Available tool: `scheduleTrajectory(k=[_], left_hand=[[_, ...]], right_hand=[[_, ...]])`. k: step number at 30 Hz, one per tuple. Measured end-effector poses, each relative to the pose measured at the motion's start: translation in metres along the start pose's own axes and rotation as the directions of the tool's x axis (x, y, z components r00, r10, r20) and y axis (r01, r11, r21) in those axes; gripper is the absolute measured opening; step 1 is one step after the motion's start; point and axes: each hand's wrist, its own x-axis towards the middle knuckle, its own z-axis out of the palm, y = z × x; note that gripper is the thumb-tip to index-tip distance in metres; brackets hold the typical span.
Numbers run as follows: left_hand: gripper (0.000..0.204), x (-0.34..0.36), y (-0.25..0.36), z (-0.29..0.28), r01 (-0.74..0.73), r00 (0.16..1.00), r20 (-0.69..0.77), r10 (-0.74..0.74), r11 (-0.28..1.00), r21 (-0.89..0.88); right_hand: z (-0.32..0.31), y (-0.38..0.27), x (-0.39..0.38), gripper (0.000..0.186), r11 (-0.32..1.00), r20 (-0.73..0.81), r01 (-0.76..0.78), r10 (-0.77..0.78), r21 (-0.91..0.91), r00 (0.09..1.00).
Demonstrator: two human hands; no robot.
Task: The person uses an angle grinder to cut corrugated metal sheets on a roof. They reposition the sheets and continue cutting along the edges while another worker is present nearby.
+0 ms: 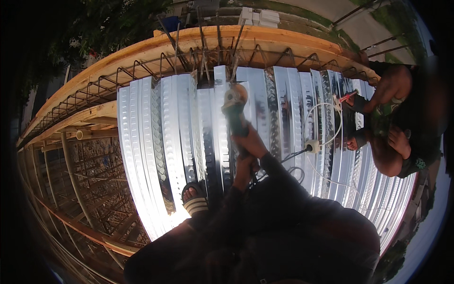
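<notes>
A green angle grinder [235, 118] with a round disc at its head is held over the corrugated metal decking sheets [176, 118]. My right hand [251, 142] is closed round the grinder's body. Just behind it, my left hand [243, 169] is closed at the grinder's rear end, where a dark cord runs off. The disc [240, 93] is near the far end of the sheets, beside a notch in their edge; whether it touches metal I cannot tell. My sandalled foot [194, 199] stands on the decking to the left.
Another person [397, 123] squats at the right, one hand near a red-handled thing. A white socket [312, 146] with cables lies between us. Rebar [203, 61] and a wooden formwork board [265, 35] line the far edge. At left, the decking ends above timber scaffolding [78, 175].
</notes>
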Motion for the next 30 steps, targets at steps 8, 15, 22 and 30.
scheduleTrajectory(k=[8,15,22,30], left_hand=[[0.025,0.003,0.001,0.007,0.089,0.994,-0.061,-0.086,0.995,0.049],[0.016,0.006,0.0,0.002,0.04,0.997,-0.063,-0.035,0.997,0.07],[0.017,0.005,-0.001,0.005,-0.178,0.981,0.035,0.188,0.828,0.532],[0.028,-0.015,0.025,0.044,0.172,0.952,-0.273,-0.142,0.981,0.09]], right_hand=[[-0.003,0.001,0.006,0.075,1.0,-0.061,-0.011,0.011,-0.002,0.998],[-0.008,-0.019,0.009,0.074,0.982,-0.061,-0.156,0.15,-0.107,0.987],[-0.008,-0.027,0.01,0.076,0.994,-0.096,-0.104,0.1,-0.036,0.99],[-0.003,-0.025,0.014,0.09,0.973,-0.124,-0.147,0.126,-0.179,0.984]])
